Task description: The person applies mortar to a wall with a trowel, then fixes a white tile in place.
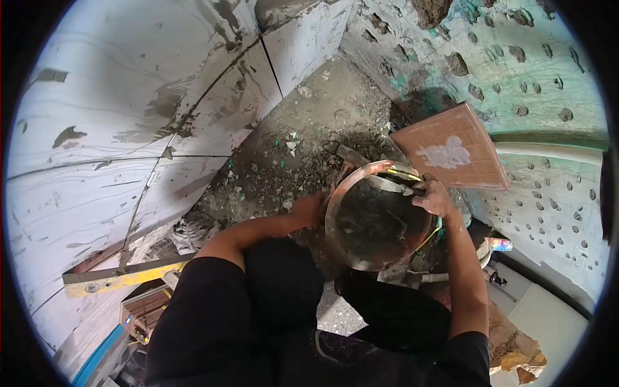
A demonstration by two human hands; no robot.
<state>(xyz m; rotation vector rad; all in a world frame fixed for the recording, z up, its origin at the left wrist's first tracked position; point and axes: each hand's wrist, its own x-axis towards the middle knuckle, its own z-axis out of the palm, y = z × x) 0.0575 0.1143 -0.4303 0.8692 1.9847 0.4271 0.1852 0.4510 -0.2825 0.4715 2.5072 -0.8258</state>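
Observation:
A round bucket (332, 226) with a mortar-smeared rim stands between my knees, dark grey mix inside it. My right hand (434, 197) is closed over its right rim, thumb toward the inside. A grey, mortar-coated strip (385, 185) lies just inside the far rim, its end close to my right fingers. Low at the bucket's left side is my left hand (308, 211), its fingers in shadow and partly hidden, so I cannot tell what they grip. A flat, dirt-covered piece (351, 155) lies on the rubble just beyond the bucket.
A brown-backed tile (451, 148) with a white patch leans on the pitted green wall (535, 84). White tiled wall (129, 84) rises at left. Rubble (284, 142) covers the corner floor. A yellow level (129, 277) lies left; a torn paper bag (516, 345) sits right.

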